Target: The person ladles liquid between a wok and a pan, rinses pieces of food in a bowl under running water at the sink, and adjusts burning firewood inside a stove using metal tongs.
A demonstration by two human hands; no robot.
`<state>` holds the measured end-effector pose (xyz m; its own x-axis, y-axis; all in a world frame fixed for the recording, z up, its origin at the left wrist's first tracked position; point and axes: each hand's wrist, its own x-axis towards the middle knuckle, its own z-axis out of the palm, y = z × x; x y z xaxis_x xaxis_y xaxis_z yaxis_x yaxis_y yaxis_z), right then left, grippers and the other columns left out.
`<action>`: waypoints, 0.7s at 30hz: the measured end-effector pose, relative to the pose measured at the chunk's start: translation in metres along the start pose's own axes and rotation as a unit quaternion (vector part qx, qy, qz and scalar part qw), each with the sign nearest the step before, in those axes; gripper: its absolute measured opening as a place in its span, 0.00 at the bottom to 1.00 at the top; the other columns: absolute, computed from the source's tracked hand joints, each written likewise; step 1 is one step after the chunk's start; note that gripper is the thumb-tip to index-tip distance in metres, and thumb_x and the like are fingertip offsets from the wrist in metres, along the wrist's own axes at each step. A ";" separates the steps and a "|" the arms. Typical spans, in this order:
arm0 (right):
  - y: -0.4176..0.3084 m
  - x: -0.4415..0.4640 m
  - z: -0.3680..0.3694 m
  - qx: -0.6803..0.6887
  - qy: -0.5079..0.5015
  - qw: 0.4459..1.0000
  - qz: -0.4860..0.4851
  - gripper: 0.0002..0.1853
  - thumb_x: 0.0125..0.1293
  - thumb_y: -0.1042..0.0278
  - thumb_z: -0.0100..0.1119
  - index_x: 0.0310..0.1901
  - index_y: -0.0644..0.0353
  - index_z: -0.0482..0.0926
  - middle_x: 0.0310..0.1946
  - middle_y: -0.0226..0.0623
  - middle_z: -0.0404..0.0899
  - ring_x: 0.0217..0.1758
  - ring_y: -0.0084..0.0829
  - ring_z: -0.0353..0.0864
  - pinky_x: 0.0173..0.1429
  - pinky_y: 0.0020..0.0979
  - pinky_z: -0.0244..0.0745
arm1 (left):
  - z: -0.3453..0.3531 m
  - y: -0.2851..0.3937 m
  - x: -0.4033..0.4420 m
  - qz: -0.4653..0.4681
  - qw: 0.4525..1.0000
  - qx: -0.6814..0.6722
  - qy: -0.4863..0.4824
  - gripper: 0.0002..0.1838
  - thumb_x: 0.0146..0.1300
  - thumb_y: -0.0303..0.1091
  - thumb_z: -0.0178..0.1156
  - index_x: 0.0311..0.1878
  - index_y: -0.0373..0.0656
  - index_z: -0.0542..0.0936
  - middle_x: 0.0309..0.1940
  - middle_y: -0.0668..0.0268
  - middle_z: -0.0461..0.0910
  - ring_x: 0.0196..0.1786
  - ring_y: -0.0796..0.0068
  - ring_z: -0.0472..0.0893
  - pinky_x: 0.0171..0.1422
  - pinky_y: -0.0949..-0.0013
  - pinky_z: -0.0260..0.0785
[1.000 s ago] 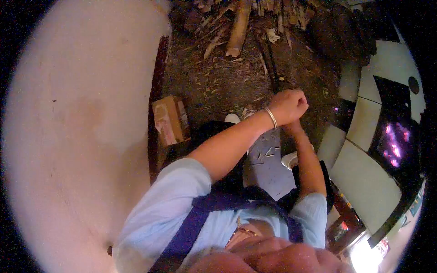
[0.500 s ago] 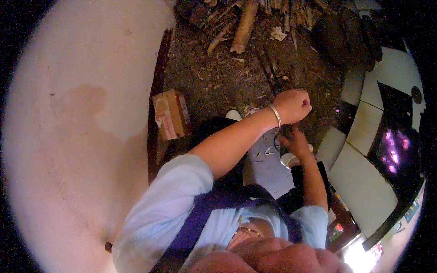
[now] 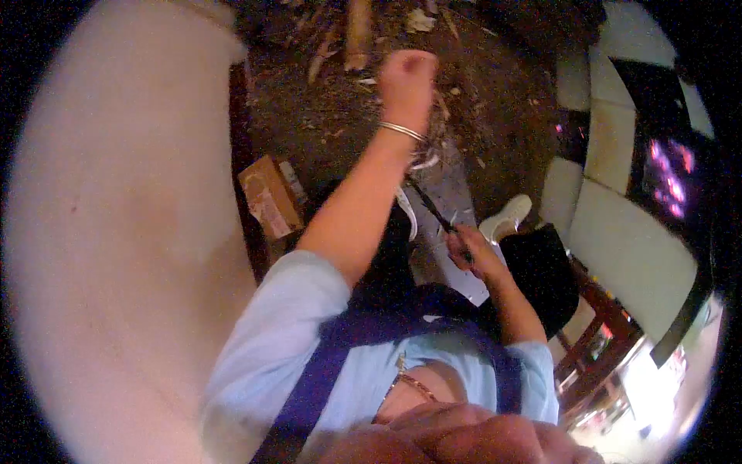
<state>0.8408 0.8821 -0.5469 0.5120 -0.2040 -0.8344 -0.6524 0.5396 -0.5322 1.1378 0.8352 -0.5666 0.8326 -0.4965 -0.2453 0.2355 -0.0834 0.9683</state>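
My left hand (image 3: pixel 408 81) is closed in a fist, held out over the dark littered floor, with pale bangles (image 3: pixel 403 130) at the wrist. Its fingers are blurred, and what they hold, if anything, is hidden. Lower and to the right, my right hand (image 3: pixel 469 249) is wrapped round one end of a thin dark rod-like tool (image 3: pixel 433 206). The tool slants up toward my left forearm, over a grey board (image 3: pixel 461 203) between my feet. Its far end is hard to make out.
A cardboard box (image 3: pixel 268 198) stands by the pale wall (image 3: pixel 124 193) on the left. Sticks and a thick wood piece (image 3: pixel 358 35) lie ahead. On the right, pink-glowing embers (image 3: pixel 669 178) show in a dark opening among pale tiles (image 3: pixel 626 224). My shoe (image 3: pixel 506 220) is close by.
My left fist has moved up and left, away from my right hand. My right hand has drawn back slightly toward me, and the dark tool now shows between them. The view has shifted.
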 end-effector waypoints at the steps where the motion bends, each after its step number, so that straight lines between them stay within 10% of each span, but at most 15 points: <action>1: 0.003 0.003 0.002 0.121 -0.015 0.992 0.028 0.21 0.60 0.47 0.54 0.40 0.59 0.71 0.16 0.22 0.61 0.14 0.16 0.55 0.14 0.20 0.48 | -0.006 -0.008 0.003 -0.010 0.996 -0.052 0.065 0.06 0.56 0.31 0.59 0.34 0.39 0.77 0.26 0.66 0.77 0.29 0.77 0.75 0.30 0.73 0.68; 6: 0.002 0.002 -0.015 0.443 -0.089 0.889 0.081 0.24 0.60 0.43 0.52 0.42 0.59 0.71 0.16 0.20 0.58 0.13 0.14 0.52 0.13 0.18 0.43 | -0.006 0.017 -0.007 -0.089 0.967 -0.234 0.045 0.04 0.59 0.27 0.56 0.35 0.37 0.74 0.19 0.68 0.70 0.17 0.80 0.66 0.20 0.75 0.60; 10: 0.008 -0.042 -0.023 0.397 0.109 0.908 0.074 0.23 0.62 0.46 0.51 0.43 0.61 0.71 0.17 0.21 0.60 0.13 0.15 0.54 0.13 0.19 0.44 | -0.004 0.011 -0.010 -0.102 0.969 -0.225 0.017 0.04 0.59 0.27 0.56 0.35 0.37 0.73 0.17 0.68 0.69 0.16 0.79 0.66 0.19 0.75 0.60; 13: 0.002 -0.088 -0.038 0.111 0.027 0.989 0.091 0.22 0.61 0.47 0.54 0.41 0.61 0.71 0.15 0.23 0.60 0.13 0.16 0.56 0.13 0.20 0.47 | -0.003 0.012 -0.010 -0.113 0.967 -0.226 0.017 0.04 0.58 0.27 0.56 0.34 0.37 0.72 0.18 0.67 0.69 0.17 0.79 0.67 0.19 0.74 0.60; 21: 0.022 -0.133 -0.016 -0.217 0.079 0.967 0.105 0.18 0.53 0.56 0.61 0.34 0.65 0.74 0.22 0.33 0.73 0.25 0.23 0.70 0.29 0.27 0.66 | 0.004 0.011 -0.010 -0.121 0.953 -0.279 0.008 0.06 0.58 0.27 0.57 0.36 0.38 0.71 0.19 0.68 0.69 0.18 0.78 0.68 0.18 0.74 0.61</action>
<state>0.7497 0.9074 -0.4500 0.2729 -0.2670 -0.9243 -0.9234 0.1969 -0.3295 1.1297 0.8355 -0.5532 0.7266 -0.5067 -0.4640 0.6478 0.2802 0.7084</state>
